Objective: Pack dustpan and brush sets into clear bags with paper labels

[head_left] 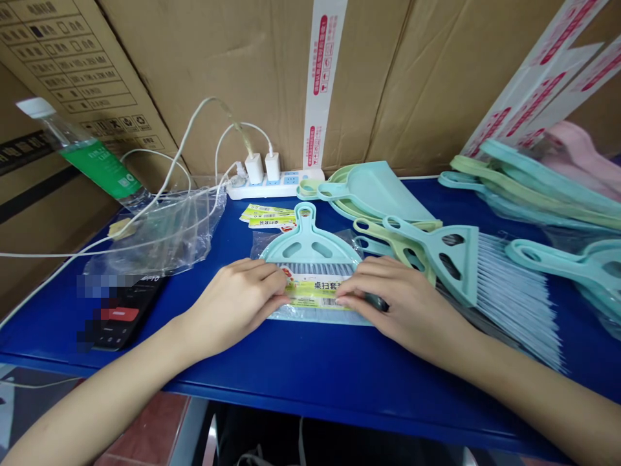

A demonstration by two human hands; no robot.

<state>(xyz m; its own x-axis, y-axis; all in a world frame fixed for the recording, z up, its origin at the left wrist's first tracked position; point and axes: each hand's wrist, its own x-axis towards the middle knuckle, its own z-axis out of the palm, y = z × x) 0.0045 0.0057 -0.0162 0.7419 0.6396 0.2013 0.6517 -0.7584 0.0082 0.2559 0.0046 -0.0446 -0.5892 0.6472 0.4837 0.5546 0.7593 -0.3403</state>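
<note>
A light-blue dustpan and brush set (pixel 306 223) in a clear plastic bag lies flat before me, handle pointing away. Across its bristles runs a yellow-green and white paper label (pixel 310 292) with a barcode. My left hand (pixel 247 294) is closed at the label's left end, thumb against the fingers, on the bagged set. At the right end my right hand (pixel 388 294) pinches with thumb and forefinger. A small dark thing (pixel 377 301) shows under its palm; what it is, I cannot tell. Whether the label lies inside or on top of the bag is unclear.
Loose light-blue and green dustpans (pixel 373 191) and brushes (pixel 509 285) lie to the right. Bagged sets (pixel 543 188) are piled beyond. More labels (pixel 269 215), a power strip (pixel 272 186) with cables, plastic bags (pixel 160 233), a bottle (pixel 104 165) and a phone (pixel 129 314) surround the work.
</note>
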